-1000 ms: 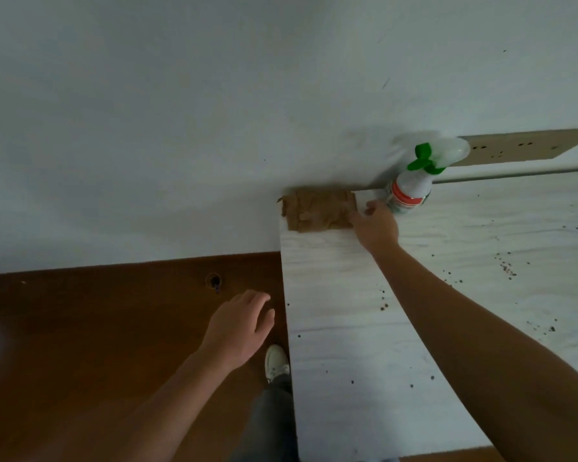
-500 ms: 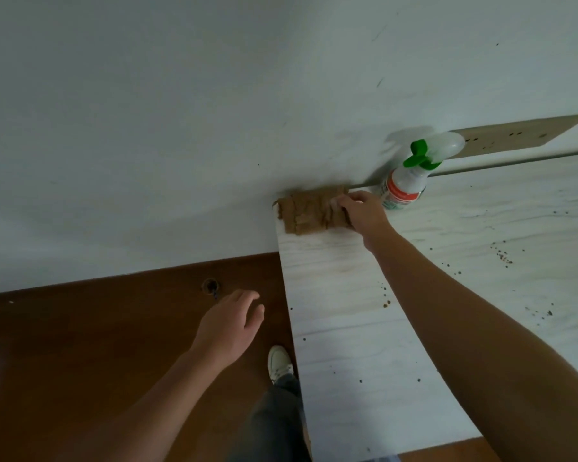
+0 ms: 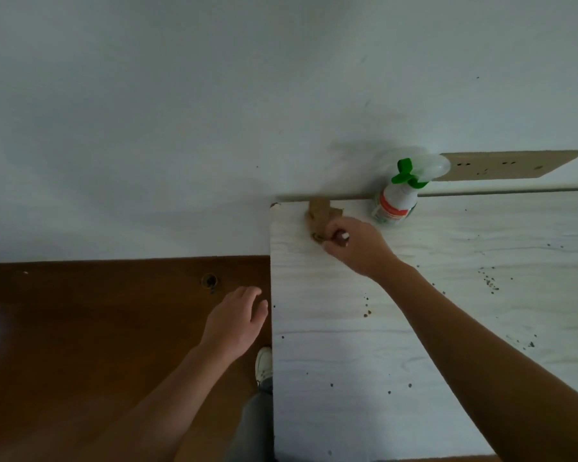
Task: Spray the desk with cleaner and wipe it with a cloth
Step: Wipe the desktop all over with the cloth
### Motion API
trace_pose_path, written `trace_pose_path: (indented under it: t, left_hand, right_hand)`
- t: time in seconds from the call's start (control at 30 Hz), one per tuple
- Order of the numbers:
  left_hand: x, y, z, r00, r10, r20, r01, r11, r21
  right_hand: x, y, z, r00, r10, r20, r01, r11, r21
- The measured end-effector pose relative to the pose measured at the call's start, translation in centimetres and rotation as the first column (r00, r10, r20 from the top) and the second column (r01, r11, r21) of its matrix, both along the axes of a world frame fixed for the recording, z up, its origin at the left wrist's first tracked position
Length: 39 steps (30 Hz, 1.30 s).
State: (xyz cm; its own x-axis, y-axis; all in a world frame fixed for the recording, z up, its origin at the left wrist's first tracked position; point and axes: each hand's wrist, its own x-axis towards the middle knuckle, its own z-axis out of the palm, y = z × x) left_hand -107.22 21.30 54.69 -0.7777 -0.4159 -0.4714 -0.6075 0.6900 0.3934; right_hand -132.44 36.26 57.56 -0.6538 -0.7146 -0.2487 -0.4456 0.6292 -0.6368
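Right hand [image 3: 354, 243] pinches bunched brown cloth [image 3: 321, 215] at white wood-grain bench [image 3: 347, 361] corner; left hand [image 3: 236, 320] open, empty. White green-triggered spray bottle [image 3: 397, 201] untouched; dark crumbs [image 3: 489, 281] remain. Wiping barely begun, likely.

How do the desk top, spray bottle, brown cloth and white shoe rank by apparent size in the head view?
1. desk top
2. spray bottle
3. brown cloth and white shoe: similar, both partly hidden, unranked.

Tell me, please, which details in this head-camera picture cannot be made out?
- Spray bottle label: too small and blurred to read.
- Brown cloth: its near part hidden under the right hand.
- Dark specks on the desk: too small to identify.
- Desk's right side: cut off by the frame edge and the right forearm.
- White shoe: partly hidden behind the desk edge.
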Motion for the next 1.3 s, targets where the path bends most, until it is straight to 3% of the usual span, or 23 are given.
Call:
trace_pose_path:
  t: [0.07,0.2,0.43,0.6,0.7,0.8,1.0,1.1,1.17,1.3]
  left_hand:
    - [0.9,1.0,-0.1,0.999,0.038,0.006,-0.038,0.999,-0.006]
    - [2.9,2.9,-0.5,0.995,0.095,-0.008,-0.095,0.995,-0.040]
    - [5.8,7.3,-2.9,0.999,-0.004,-0.048,-0.001,0.994,-0.105]
    - [7.6,11.0,-4.0,0.996,-0.021,-0.091,-0.001,0.972,-0.235]
    - [8.3,13.0,-4.9,0.990,-0.099,-0.105,0.066,0.959,-0.277]
    - [8.5,14.5,-6.2,0.987,-0.083,-0.136,0.043,0.961,-0.274]
    - [8.2,16.0,-7.7,0.984,0.008,-0.180,-0.054,0.966,-0.253]
    - [8.1,16.8,-7.8,0.976,0.042,-0.214,-0.101,0.957,-0.272]
    - [8.4,17.4,-7.8,0.970,0.069,-0.232,-0.138,0.946,-0.295]
    - [9.5,18.8,-8.3,0.966,0.116,-0.232,-0.184,0.937,-0.299]
  right_hand:
    - [0.8,0.7,-2.2,0.996,0.088,0.011,-0.088,0.990,0.112]
    - [0.6,-0.2,-5.5,0.965,0.150,-0.215,-0.124,0.984,0.130]
    - [1.8,-5.0,-8.7,0.890,0.334,-0.309,-0.293,0.940,0.173]
    - [4.6,-4.4,-9.0,0.744,0.577,-0.336,-0.554,0.814,0.174]
    - [4.9,-2.4,-9.1,0.693,0.635,-0.342,-0.615,0.768,0.179]
    - [3.1,-1.3,-9.2,0.687,0.620,-0.378,-0.592,0.780,0.203]
    - [-2.5,-1.9,-9.3,0.768,0.519,-0.377,-0.471,0.855,0.218]
    - [-1.1,-3.0,-9.0,0.828,0.410,-0.382,-0.355,0.911,0.210]
    - [1.7,-2.6,-9.0,0.777,0.469,-0.419,-0.433,0.882,0.184]
    - [3.4,-0.5,-9.9,0.526,0.730,-0.436,-0.751,0.640,0.166]
